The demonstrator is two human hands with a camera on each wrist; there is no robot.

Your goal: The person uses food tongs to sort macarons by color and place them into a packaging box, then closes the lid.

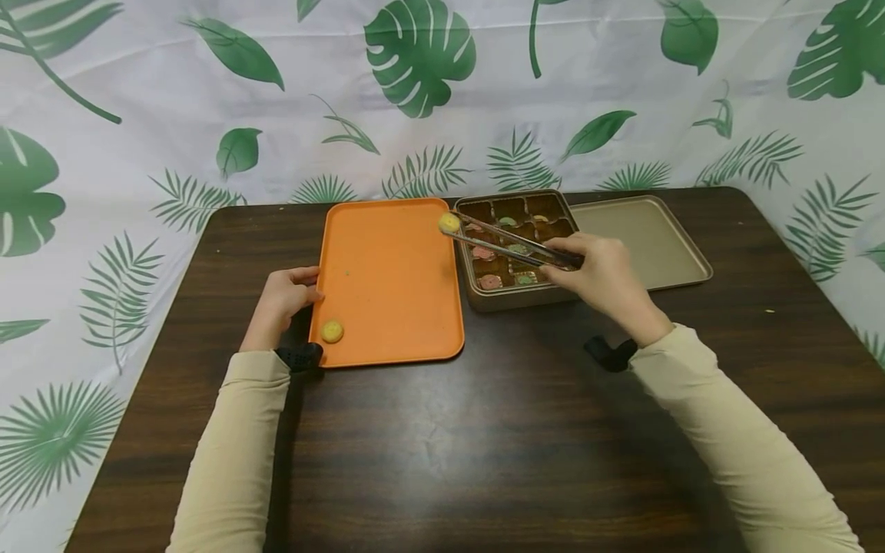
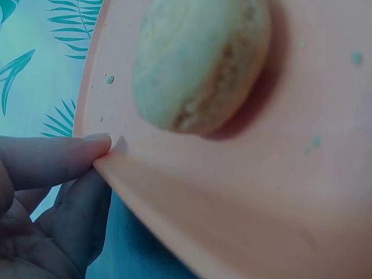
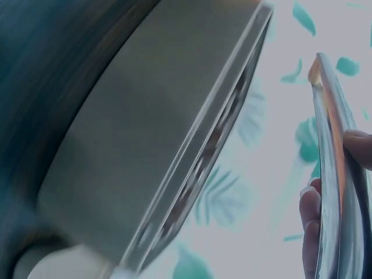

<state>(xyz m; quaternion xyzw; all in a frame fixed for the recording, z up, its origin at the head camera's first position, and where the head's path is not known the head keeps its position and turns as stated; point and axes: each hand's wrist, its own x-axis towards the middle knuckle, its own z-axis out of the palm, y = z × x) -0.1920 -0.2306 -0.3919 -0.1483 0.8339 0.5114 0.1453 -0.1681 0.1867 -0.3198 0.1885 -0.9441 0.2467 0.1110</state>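
My right hand (image 1: 601, 273) grips metal tongs (image 1: 508, 244) that pinch a yellow macaron (image 1: 449, 223) over the gap between the orange tray (image 1: 394, 261) and the gold compartment tin (image 1: 518, 296). In the right wrist view the tongs (image 3: 332, 174) run beside my fingertips (image 3: 311, 212), next to the tin's wall (image 3: 145, 151). My left hand (image 1: 283, 296) holds the tray's left rim, thumb on the edge. A second yellow macaron (image 1: 332, 331) lies in the tray's near left corner, and it fills the left wrist view as the macaron (image 2: 197, 64) close to my thumb (image 2: 55, 160).
Several coloured macarons (image 1: 508, 253) sit in the tin's compartments. The tin's gold lid (image 1: 657, 246) lies flat to its right. A dark wooden table (image 1: 484, 445) stands against a leaf-print cloth backdrop (image 1: 415, 84).
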